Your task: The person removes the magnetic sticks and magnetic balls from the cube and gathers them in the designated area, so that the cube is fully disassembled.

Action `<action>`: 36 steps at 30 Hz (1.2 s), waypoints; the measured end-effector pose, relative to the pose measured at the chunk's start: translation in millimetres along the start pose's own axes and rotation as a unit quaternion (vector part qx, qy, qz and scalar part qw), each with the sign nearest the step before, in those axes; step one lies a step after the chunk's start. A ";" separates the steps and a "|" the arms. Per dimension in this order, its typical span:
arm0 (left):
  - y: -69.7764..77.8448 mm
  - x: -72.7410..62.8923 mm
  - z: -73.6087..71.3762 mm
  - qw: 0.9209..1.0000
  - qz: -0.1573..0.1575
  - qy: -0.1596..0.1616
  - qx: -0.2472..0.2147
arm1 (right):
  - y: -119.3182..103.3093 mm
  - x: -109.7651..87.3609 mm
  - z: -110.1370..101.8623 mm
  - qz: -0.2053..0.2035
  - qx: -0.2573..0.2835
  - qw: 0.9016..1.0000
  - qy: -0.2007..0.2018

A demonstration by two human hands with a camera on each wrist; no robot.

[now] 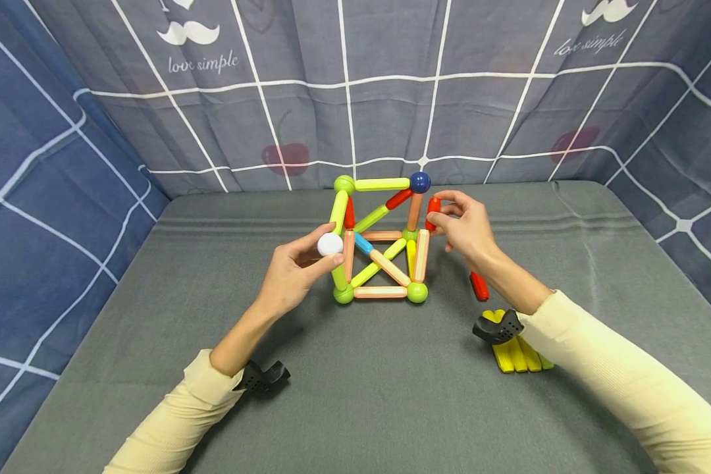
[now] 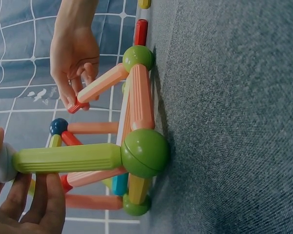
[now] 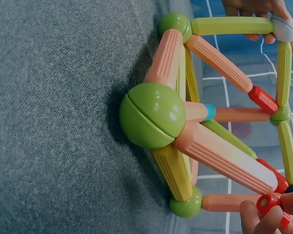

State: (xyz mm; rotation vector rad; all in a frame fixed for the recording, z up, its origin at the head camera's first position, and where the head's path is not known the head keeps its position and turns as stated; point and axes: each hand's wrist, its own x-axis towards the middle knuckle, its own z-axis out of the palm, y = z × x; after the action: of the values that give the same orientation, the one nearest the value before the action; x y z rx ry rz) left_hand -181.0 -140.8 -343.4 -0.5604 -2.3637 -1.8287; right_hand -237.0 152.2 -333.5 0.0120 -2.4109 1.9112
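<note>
A frame of magnetic sticks and balls stands on the grey cloth, with a green ball (image 1: 417, 292) at its near right corner and a dark blue ball (image 1: 420, 182) at the far upper right. My left hand (image 1: 287, 271) pinches the white ball (image 1: 330, 244) on top of the near left lime stick (image 2: 68, 158). Between right-hand fingertips is a short red stick (image 1: 434, 212). My right hand (image 1: 468, 227) holds it close to the upper end of a peach stick (image 1: 422, 257), which leans up from the near right green ball. Fingers partly cover the red stick in the right wrist view.
Another red stick (image 1: 479, 287) lies on the cloth beneath my right forearm. Several yellow sticks (image 1: 512, 354) lie side by side nearer me, partly under the right wrist's black mount (image 1: 498, 328). A checked curtain (image 1: 385, 125) hangs behind the table.
</note>
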 end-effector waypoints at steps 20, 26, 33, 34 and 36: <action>-1.6 -0.1 0.4 1.000 0.009 0.000 -0.004 | 13.4 -17.5 -36.2 0.000 -0.075 0.996 -0.048; -1.8 -0.2 0.1 1.000 0.002 0.000 0.003 | 20.1 -24.1 -54.7 0.007 -0.142 0.987 -0.077; -1.9 -0.4 0.3 1.000 0.002 0.000 0.000 | 32.0 -30.1 -77.3 0.021 -0.202 0.971 -0.129; -1.9 -0.4 0.3 1.000 0.002 -0.001 -0.001 | 33.9 -30.8 -80.4 0.024 -0.206 0.969 -0.138; -1.9 -0.3 0.4 1.000 0.004 -0.001 -0.004 | 37.2 -32.5 -86.0 0.027 -0.217 0.964 -0.153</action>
State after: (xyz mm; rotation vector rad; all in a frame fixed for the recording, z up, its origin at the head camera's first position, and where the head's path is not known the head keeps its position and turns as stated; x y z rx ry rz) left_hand -181.3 -140.8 -345.4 -0.5713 -2.3539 -1.8355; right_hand -202.3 243.2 -351.9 0.2391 -3.0136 1.4458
